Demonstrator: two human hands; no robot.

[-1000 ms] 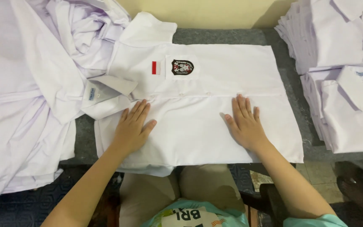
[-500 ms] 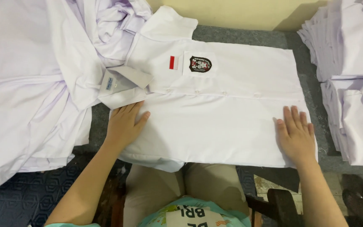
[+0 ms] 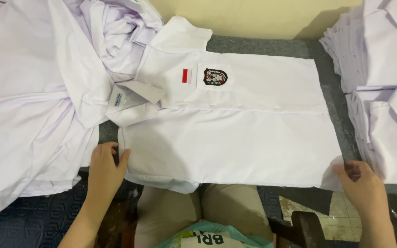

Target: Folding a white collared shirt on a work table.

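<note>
Two bare hands work at the near edge of a grey table [image 3: 263,46], both on one white short-sleeved shirt [image 3: 235,138] that lies flat across the middle of the tabletop, buttoned, front up, with its collar [image 3: 134,98] toward the left edge and its hem toward the right. The left hand [image 3: 106,165] sits at the shirt's near left corner, by the shoulder and sleeve; its fingers curl around the fabric edge with the thumb on top, pinching the cloth. The right hand [image 3: 361,181] is at the near right corner of the shirt, at the hem; its fingers are bent and closed on the corner of the cloth, which is lifted a little off the table.

On the shirt's chest, toward the far edge, a small red-and-white rectangular patch [image 3: 187,76] sits just beside a dark shield-shaped badge [image 3: 215,77] on the pocket. A small label shows inside the collar.

Along the left edge of the tabletop lies a loose heap of unfolded white shirts [image 3: 37,101], which overlaps the collar of the flat shirt. By the right edge stand stacks of folded white shirts [image 3: 387,69], near the flat shirt's hem but apart from it. A pale yellow wall [image 3: 263,16] runs behind the far edge. Below the near edge the person's beige trousers [image 3: 194,206] show.
</note>
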